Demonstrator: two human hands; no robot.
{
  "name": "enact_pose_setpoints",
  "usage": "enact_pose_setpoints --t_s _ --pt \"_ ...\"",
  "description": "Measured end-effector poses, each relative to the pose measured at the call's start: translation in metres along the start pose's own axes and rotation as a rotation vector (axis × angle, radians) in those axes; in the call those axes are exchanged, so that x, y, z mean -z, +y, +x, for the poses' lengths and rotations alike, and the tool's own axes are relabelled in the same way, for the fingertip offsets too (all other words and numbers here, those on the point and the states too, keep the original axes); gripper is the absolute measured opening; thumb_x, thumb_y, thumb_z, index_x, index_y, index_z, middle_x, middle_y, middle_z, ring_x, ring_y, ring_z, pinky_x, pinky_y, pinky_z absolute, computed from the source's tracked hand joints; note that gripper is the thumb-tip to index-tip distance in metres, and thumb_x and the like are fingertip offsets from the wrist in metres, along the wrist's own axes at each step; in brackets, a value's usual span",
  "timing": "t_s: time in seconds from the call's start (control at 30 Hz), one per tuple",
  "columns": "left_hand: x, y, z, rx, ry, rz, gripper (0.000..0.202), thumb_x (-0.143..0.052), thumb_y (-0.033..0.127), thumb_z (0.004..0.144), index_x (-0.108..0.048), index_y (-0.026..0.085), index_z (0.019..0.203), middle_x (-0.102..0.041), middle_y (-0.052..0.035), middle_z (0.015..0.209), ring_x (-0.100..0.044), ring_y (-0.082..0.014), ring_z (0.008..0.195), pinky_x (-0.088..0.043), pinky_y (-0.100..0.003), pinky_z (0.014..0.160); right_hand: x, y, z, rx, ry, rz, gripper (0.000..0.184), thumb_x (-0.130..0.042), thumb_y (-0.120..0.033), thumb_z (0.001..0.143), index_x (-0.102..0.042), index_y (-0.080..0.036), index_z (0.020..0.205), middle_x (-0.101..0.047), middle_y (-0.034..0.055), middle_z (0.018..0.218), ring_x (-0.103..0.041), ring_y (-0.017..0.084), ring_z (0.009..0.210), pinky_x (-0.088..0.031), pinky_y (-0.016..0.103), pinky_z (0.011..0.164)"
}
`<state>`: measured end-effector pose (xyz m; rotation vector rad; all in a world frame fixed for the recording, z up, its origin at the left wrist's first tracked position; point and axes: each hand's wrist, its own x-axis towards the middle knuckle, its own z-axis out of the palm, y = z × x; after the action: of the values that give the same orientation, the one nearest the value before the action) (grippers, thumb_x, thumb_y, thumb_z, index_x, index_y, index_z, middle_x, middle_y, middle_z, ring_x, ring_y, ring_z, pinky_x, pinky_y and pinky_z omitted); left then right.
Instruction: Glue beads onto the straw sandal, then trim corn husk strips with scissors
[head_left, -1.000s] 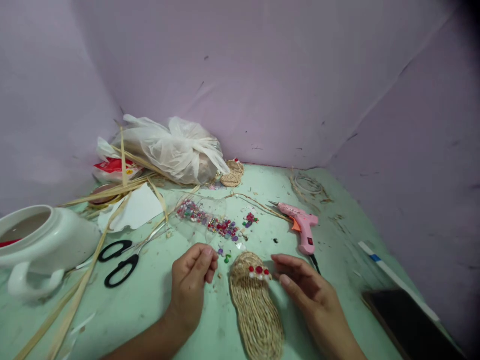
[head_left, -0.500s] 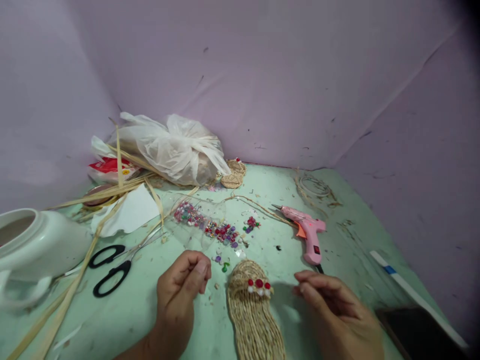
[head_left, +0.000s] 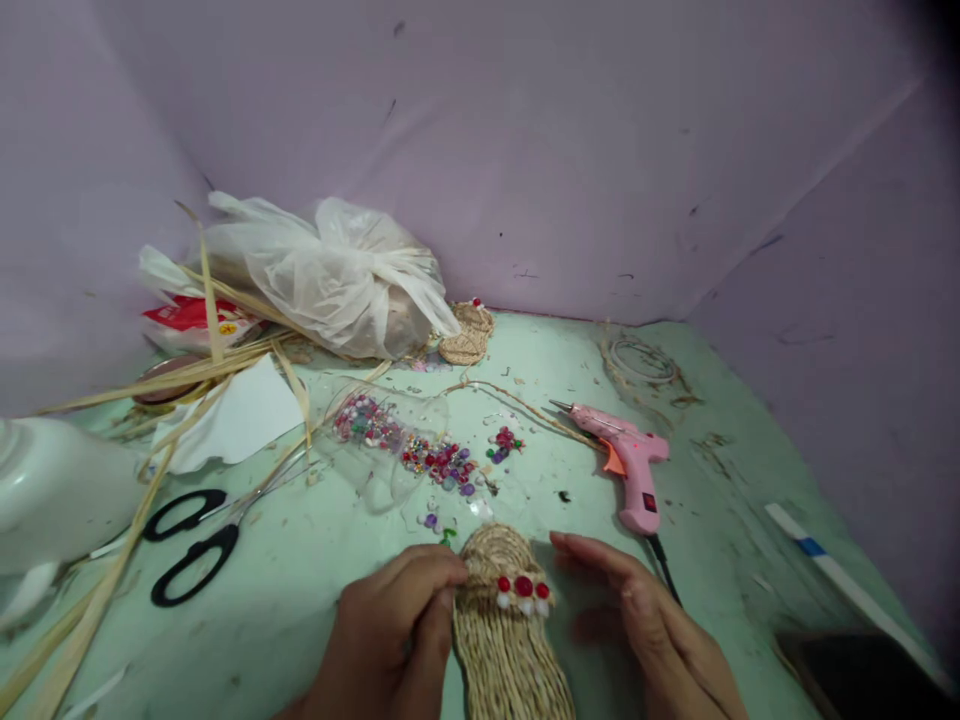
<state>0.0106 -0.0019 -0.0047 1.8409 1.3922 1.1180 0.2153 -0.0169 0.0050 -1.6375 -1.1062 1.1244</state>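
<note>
left hand [head_left: 394, 630] pinches the woven straw slipper [head_left: 510, 630], its strap bearing red and white beads [head_left: 523, 592].

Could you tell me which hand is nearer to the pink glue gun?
Right. The right hand lies just below the pink glue gun; the left hand is across the woven sandal.

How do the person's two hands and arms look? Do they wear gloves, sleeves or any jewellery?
Both the left hand and the right hand are bare: no gloves, and no rings or watch show. No sleeve reaches the visible wrists. Fingernails are short and unpainted.
</note>
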Motion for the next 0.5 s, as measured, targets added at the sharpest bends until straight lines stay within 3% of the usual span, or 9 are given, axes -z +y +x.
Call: enact_pose_setpoints --t_s 0.17,0.3,0.4,0.5 --pt "-0.002 0.008 -0.011 0.059 -0.041 0.009 0.022 -0.040 0.017 0.078 -0.060 0.026 0.074 -0.065 0.0004 0.062 -0.059 -0.0124 0.051 -0.045 -0.022 0.050 0.000 0.015 0.005 -0.039 -0.139 0.124 0.049 -0.046 -0.060 0.075 -0.066 -0.024 0.102 -0.070 0.0136 0.095 -0.064 0.027 0.073 -0.050 0.031 0.049" --pt "0.012 0.012 -0.002 0.024 0.060 0.098 0.017 -0.045 0.017 0.077 -0.059 0.025 0.071 -0.063 0.0020 0.057 -0.056 -0.0115 0.045 -0.042 -0.021 0.046 0.003 0.022 0.005 -0.074 -0.087 0.135 0.044 -0.049 -0.057 0.076 -0.065 -0.024 0.100 -0.070 0.0115 0.082 -0.062 0.022 0.063 -0.048 0.027 0.043" --pt "0.026 0.011 0.011 -0.010 0.136 0.205 0.011 -0.050 0.017 0.076 -0.059 0.024 0.076 -0.054 0.0064 0.044 -0.047 -0.0085 0.034 -0.036 -0.018 0.038 0.005 0.021 0.004 -0.093 -0.046 0.106 0.043 -0.052 -0.057 0.074 -0.067 -0.023 0.095 -0.067 0.0087 0.070 -0.058 0.019 0.054 -0.047 0.025 0.043" --pt "0.032 0.006 0.019 -0.043 0.157 0.349 0.013 -0.052 0.018 0.077 -0.061 0.024 0.084 -0.052 0.0074 0.042 -0.045 -0.0080 0.032 -0.036 -0.018 0.039 0.004 0.016 0.003 -0.074 -0.013 0.062 0.043 -0.055 -0.057 0.072 -0.067 -0.022 0.094 -0.066 0.0079 0.071 -0.057 0.018 0.055 -0.048 0.024 0.044"
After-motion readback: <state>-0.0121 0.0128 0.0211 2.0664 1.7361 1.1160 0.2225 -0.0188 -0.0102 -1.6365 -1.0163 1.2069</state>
